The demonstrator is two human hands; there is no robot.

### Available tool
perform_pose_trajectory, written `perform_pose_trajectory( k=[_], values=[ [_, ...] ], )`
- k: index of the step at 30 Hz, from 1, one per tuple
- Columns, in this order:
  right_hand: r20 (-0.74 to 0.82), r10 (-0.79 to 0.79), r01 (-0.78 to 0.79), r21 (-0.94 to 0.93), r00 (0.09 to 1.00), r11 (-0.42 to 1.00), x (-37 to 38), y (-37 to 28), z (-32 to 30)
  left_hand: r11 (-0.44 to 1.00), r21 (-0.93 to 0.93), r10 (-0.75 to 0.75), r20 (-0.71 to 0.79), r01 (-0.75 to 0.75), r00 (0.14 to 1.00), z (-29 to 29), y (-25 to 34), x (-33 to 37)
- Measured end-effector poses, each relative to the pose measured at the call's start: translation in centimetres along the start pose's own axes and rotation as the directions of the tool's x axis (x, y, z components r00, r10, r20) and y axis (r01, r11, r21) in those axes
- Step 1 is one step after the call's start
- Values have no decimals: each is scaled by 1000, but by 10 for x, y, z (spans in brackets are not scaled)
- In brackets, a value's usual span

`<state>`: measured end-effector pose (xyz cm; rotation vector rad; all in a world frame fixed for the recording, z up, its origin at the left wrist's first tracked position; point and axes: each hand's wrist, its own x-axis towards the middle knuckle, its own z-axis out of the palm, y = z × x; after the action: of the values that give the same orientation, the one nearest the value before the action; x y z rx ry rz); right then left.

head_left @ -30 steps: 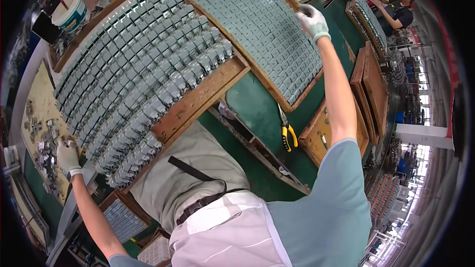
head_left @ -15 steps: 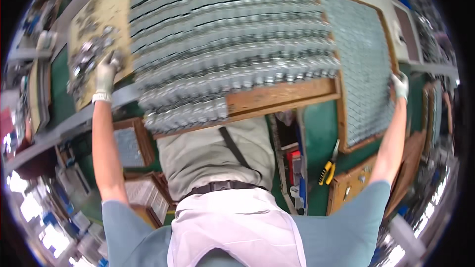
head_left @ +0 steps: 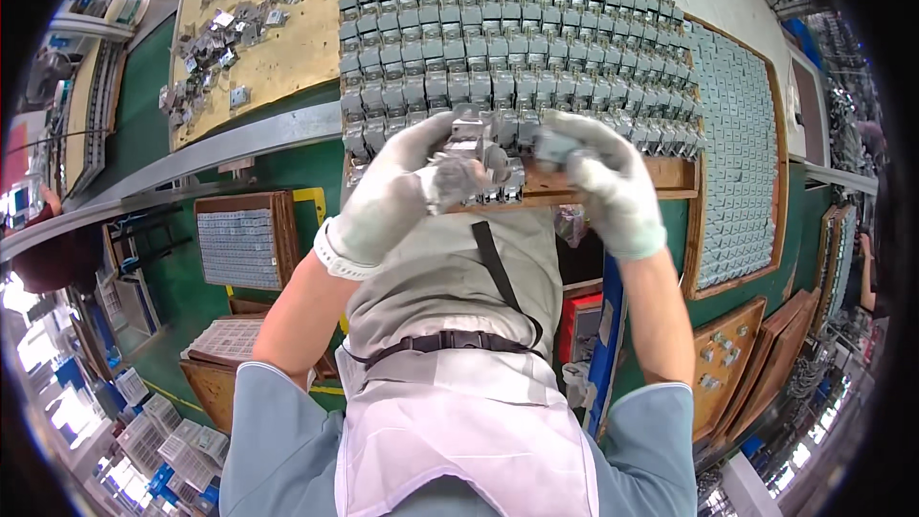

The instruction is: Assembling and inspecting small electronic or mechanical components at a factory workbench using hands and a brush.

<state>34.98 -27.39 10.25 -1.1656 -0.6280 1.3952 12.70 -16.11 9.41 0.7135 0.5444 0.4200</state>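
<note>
My left hand [head_left: 388, 196], in a whitish glove, is closed around shiny metal bracket-like pieces [head_left: 466, 139] at the near edge of the big tray. Beside it, my gloved right hand [head_left: 617, 187] pinches a small grey block [head_left: 555, 146], blurred by motion. The two held parts are a short way apart. Behind both hands, the wooden tray [head_left: 661, 175] carries many rows of grey blocks with metal fittings [head_left: 517, 48]. Part of its nearest row is hidden by my hands.
Loose metal pieces [head_left: 230, 33] lie on a yellowish board [head_left: 297, 72] at the left. Another wooden-framed tray [head_left: 732, 144] of grey parts stands at the right. A metal rail [head_left: 273, 137] runs along the left. Trays stacked lower left [head_left: 239, 247] and boards [head_left: 728, 364] lower right flank me.
Both hands have come in from the sides to the middle, the left from the loose metal pieces, the right from the right-hand tray. Each now holds a part. The view has shifted.
</note>
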Motion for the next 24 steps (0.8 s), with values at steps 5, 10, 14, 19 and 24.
perform_pose_trajectory(
  k=[5,10,14,19,24],
  values=[
    [91,-157,173,-202,983,964,7,16,19,701,681,279,10,-211,960,4,-17,-3],
    [125,-311,324,-577,942,750,0,15,30,418,889,335,40,-187,941,20,-4,-7],
    [114,-229,243,-689,967,682,-5,8,31,335,925,300,77,-181,951,21,-6,-5],
    [224,-252,328,-780,942,533,-10,10,28,211,940,156,238,-267,959,14,9,6],
    [214,-294,351,-745,931,567,-15,20,20,251,912,97,311,-326,945,13,9,11]
  ],
)
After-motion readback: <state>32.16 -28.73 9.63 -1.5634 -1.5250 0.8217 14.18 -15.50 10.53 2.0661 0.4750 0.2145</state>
